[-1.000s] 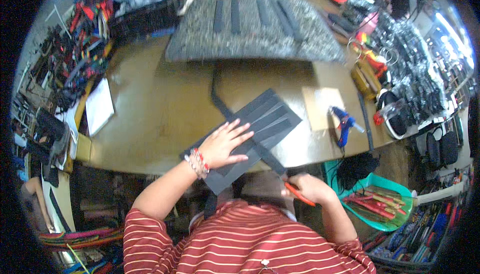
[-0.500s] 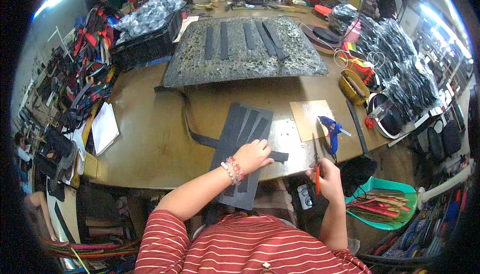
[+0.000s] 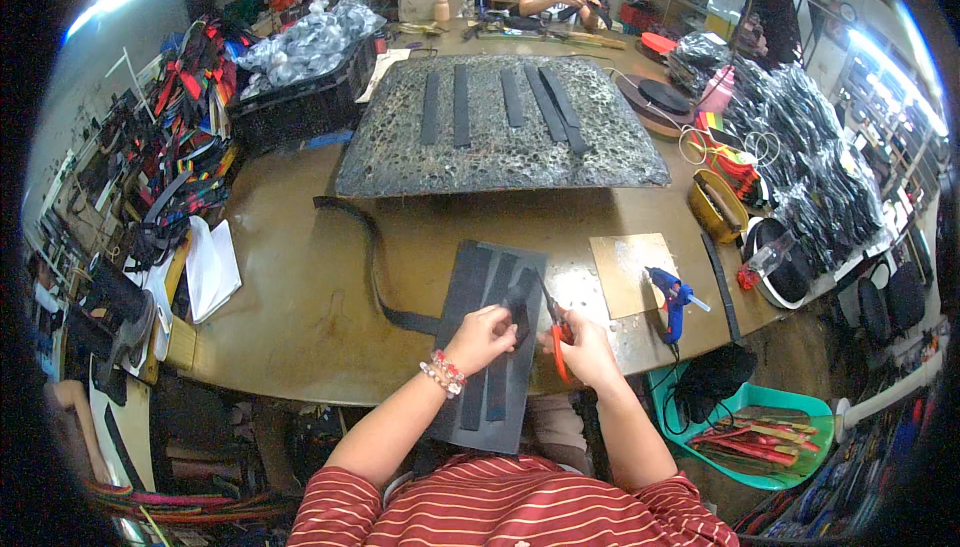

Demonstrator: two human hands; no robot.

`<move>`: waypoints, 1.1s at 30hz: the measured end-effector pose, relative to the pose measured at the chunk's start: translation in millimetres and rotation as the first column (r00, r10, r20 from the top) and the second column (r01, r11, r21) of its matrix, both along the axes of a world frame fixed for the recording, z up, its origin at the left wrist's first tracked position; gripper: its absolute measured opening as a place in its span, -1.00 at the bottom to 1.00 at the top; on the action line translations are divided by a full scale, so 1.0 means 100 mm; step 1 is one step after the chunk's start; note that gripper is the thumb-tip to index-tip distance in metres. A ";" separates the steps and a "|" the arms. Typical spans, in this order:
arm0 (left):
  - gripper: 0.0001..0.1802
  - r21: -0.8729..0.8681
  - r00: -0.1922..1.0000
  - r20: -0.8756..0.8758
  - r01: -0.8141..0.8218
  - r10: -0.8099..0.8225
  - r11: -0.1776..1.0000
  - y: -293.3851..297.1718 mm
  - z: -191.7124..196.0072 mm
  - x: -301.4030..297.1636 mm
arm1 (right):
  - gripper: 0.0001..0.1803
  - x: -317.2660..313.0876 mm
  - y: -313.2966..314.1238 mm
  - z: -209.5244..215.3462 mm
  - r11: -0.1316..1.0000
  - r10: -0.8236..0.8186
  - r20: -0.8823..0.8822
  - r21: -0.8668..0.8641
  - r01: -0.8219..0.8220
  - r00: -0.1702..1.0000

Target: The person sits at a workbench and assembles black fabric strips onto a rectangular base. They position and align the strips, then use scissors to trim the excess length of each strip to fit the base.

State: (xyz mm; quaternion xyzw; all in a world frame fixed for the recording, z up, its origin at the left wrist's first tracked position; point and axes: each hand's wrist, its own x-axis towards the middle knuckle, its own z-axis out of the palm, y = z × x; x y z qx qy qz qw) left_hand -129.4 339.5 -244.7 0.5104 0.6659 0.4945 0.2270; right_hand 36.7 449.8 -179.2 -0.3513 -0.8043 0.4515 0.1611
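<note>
Cluttered workshop shelves ring our brown desk (image 3: 300, 297). At its near edge lies a dark rectangular sheet (image 3: 490, 347) with strips on it, overhanging toward us. Our left hand (image 3: 482, 339) pinches one black strip (image 3: 518, 299), lifting its end off the sheet, we judge to keep it taut for cutting. Our right hand (image 3: 585, 347) is clenched around orange-handled scissors (image 3: 556, 332) (blades pointing at the strip). Just beyond sit a tan board (image 3: 625, 272) and a blue glue gun (image 3: 672, 297); farther off, a grey mat (image 3: 500, 132) carries more strips.
</note>
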 end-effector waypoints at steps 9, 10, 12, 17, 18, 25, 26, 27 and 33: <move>-0.77 0.046 0.965 0.186 -0.196 0.184 0.980 0.06 0.26 0.30 | -0.63 -0.10 0.08 -0.17 0.997 0.050 -0.162 -0.058 -0.060 0.986; -0.76 -0.023 0.975 0.153 -0.159 0.161 0.987 0.07 0.32 0.27 | -0.62 -0.10 0.09 -0.17 0.996 0.054 -0.159 -0.066 -0.065 0.986; -0.69 -0.070 0.996 -0.015 -0.090 0.089 0.993 0.08 0.43 0.19 | -0.60 -0.11 0.10 -0.18 0.997 0.043 -0.135 -0.059 -0.052 0.990; -0.68 -0.053 0.998 -0.048 -0.041 0.039 0.998 0.12 0.50 0.05 | -0.54 -0.16 0.21 -0.22 0.995 0.000 -0.202 -0.095 -0.020 0.979; -0.76 -0.129 0.997 0.060 -0.048 0.056 0.990 0.13 0.48 0.03 | -0.55 -0.19 0.25 -0.23 0.996 -0.011 -0.206 -0.090 -0.008 0.978; -0.95 0.000 0.845 0.533 -0.041 0.035 0.999 0.14 0.19 -0.05 | -0.68 -0.33 0.35 -0.21 0.978 -0.050 -0.044 0.202 0.057 0.998; -0.97 0.027 0.883 0.468 -0.058 0.039 0.998 0.13 0.15 -0.07 | -0.60 -0.33 0.35 -0.19 0.987 0.003 -0.099 0.158 0.013 0.995; -0.98 0.077 0.854 0.520 -0.068 0.019 0.995 0.13 0.12 -0.06 | -0.60 -0.33 0.34 -0.20 0.998 -0.025 -0.163 0.052 0.034 0.986; -0.99 0.125 0.865 0.501 -0.082 0.009 0.989 0.09 0.04 -0.04 | -0.70 -0.37 0.40 -0.26 0.991 0.018 -0.156 0.132 0.003 0.988</move>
